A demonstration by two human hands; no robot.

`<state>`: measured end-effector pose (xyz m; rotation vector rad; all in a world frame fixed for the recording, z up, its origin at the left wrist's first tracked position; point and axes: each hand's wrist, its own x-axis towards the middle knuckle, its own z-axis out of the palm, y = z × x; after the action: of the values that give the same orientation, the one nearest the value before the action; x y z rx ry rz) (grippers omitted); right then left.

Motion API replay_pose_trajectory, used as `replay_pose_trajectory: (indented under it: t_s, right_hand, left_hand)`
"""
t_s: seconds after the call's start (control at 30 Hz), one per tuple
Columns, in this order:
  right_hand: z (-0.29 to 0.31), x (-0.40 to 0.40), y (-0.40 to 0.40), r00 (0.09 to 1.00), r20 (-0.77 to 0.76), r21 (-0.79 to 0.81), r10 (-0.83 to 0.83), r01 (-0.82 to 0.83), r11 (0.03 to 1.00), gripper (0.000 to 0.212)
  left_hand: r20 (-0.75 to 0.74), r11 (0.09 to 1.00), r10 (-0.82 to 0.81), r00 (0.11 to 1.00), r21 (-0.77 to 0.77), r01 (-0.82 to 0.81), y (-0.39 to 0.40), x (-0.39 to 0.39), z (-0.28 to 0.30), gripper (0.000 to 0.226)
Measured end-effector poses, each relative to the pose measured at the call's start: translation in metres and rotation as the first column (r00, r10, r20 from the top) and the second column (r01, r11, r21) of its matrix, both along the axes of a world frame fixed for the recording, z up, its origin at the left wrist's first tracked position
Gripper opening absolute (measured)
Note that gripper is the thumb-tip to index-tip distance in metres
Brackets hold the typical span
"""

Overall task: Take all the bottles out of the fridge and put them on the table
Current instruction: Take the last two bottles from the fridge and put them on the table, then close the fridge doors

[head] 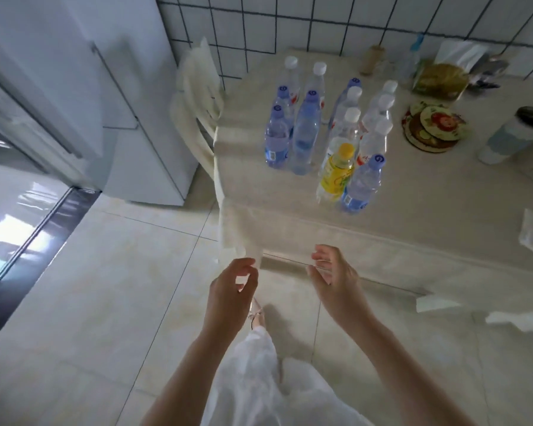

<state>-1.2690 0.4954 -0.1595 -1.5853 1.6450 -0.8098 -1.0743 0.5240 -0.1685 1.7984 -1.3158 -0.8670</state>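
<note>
At the left edge of the frame stands the white fridge [74,96], with its door seen at an angle. Right of it, in the upper middle, a pale chair [197,96] stands against the table [413,216], which is covered with a cream cloth.

In the lower middle, the left hand [231,290] is held over the floor with its fingers curled loosely; it grips nothing. Just to the right of it, the right hand [336,278] is also empty, with its fingers half open and bent. Both hands are below the front edge of the table and well apart from the bottles.

The bottles [330,133] stand upright in a close group on the table, in the upper middle of the frame, above both hands. Most are clear water bottles, some with white caps and some with blue caps and blue labels. One yellow bottle [336,173] with a yellow cap stands at the front of the group, beside a blue-capped one.

The floor [105,302] has pale glossy tiles, and the wall behind the table has white tiles with dark joints. At the right side of the table lie round patterned coasters [431,127] and a tumbler [511,136].
</note>
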Motion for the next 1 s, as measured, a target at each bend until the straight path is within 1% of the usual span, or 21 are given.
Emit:
replay_pose_trajectory:
  t_s: [0.17, 0.27, 0.4, 0.5, 0.67, 0.83, 1.0]
  right_hand:
    - [0.026, 0.044, 0.018, 0.99, -0.004, -0.01, 0.144, -0.144, 0.99, 0.035]
    - [0.041, 0.072, 0.02, 0.977, -0.01, -0.018, 0.212, -0.212, 0.977, 0.038]
    - [0.057, 0.12, 0.018, 0.952, -0.004, -0.021, 0.306, -0.306, 0.952, 0.036]
    - [0.071, 0.162, 0.012, 0.94, 0.017, -0.049, 0.342, -0.341, 0.939, 0.035]
    - [0.102, 0.248, -0.001, 0.924, 0.06, -0.103, 0.377, -0.369, 0.924, 0.035]
    - [0.131, 0.32, -0.02, 0.923, 0.064, -0.186, 0.378, -0.362, 0.914, 0.035]
    - [0.156, 0.369, -0.05, 0.933, 0.024, -0.292, 0.358, -0.336, 0.895, 0.037]
  left_hand:
    - [-0.035, 0.988, 0.155, 0.987, -0.024, -0.156, 0.038, 0.029, 0.02, 0.019]
    - [-0.044, 0.972, 0.222, 0.974, -0.062, -0.224, 0.05, 0.05, 0.029, 0.02]
    - [-0.051, 0.944, 0.31, 0.949, -0.103, -0.314, 0.057, 0.09, 0.039, 0.021]
    - [-0.044, 0.933, 0.331, 0.943, -0.138, -0.333, 0.058, 0.127, 0.044, 0.02]
    - [-0.024, 0.917, 0.365, 0.931, -0.164, -0.364, 0.053, 0.213, 0.055, 0.019]
    - [-0.005, 0.919, 0.344, 0.939, -0.204, -0.338, 0.032, 0.287, 0.07, 0.017]
    - [0.033, 0.922, 0.309, 0.95, -0.256, -0.291, -0.005, 0.331, 0.091, 0.017]
